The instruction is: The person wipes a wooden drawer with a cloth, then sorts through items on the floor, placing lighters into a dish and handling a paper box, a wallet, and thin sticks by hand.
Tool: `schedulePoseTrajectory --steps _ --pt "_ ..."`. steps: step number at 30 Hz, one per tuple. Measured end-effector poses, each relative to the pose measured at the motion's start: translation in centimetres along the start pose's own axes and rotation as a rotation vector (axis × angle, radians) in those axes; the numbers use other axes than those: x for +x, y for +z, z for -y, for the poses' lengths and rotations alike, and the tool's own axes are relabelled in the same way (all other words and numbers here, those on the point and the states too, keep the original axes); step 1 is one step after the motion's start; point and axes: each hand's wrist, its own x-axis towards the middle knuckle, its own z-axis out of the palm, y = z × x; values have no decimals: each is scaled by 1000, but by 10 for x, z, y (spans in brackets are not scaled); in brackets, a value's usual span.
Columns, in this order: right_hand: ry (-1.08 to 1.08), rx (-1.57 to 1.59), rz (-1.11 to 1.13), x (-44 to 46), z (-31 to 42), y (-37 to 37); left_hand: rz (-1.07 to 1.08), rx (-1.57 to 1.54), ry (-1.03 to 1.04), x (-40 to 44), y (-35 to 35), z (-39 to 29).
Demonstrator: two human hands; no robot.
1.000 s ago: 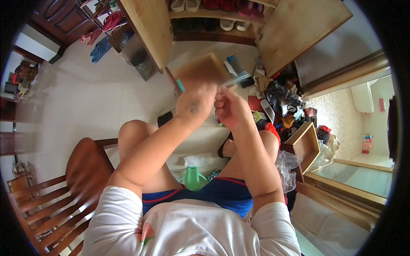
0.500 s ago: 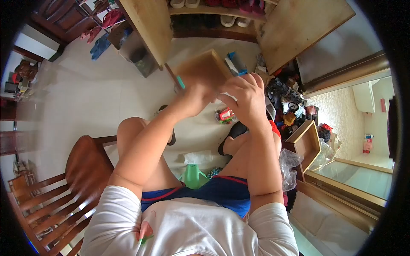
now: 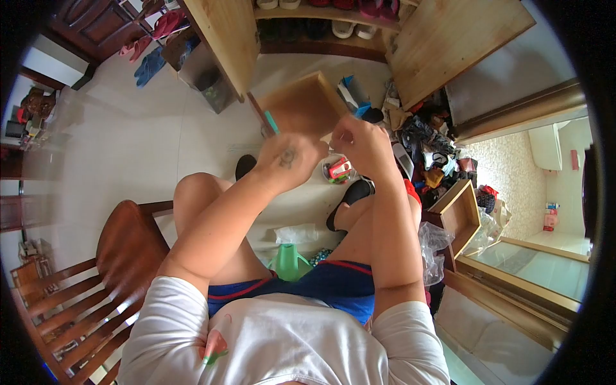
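My left hand (image 3: 292,159) is closed, its back turned up and its fingertips hidden. Close to its right, my right hand (image 3: 364,146) has curled fingers; whatever lies in them is too small or hidden to make out. Just beyond both hands is a wooden drawer (image 3: 298,106) on the floor. A teal strip (image 3: 271,122) shows along its left side, near my left hand; whether it touches the hand I cannot tell. Below the gap between my hands, a clear round container (image 3: 337,171) holds red and green items.
An open shoe cabinet (image 3: 327,29) stands ahead. Piled clutter (image 3: 436,147) lies to the right, beside a smaller wooden drawer (image 3: 459,218) and a clear plastic bag (image 3: 435,253). A green container (image 3: 290,263) is between my legs; a wooden chair (image 3: 131,240) is at left.
My left hand has turned so that its back shows, and has come slightly nearer my body. My right hand has rotated and shifted a little left and down.
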Motion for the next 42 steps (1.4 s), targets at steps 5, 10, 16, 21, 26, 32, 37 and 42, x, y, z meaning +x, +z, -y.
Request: schedulePoseTrajectory --steps 5,10,16,21,26,32,37,42 --pt "101 633 -107 -2 -18 -19 -88 -535 -8 3 14 19" --pt "-25 1220 -225 -3 -36 -33 453 -1591 -281 4 -19 27" --pt "-242 1682 83 -5 -18 -19 349 -1832 -272 -4 -18 23" --pt "-233 1105 32 -10 8 -3 416 -1935 -312 -2 -23 26" --pt "-105 1098 -124 -9 25 5 268 -1709 -369 1 -21 21" --pt "95 1136 -126 -8 26 5 -233 -776 -179 5 -4 9" --pt "241 1309 -173 -2 19 27 -419 -84 -147 3 -2 -6" --pt "393 1339 -171 -1 21 22 -452 -166 -151 13 12 -1"
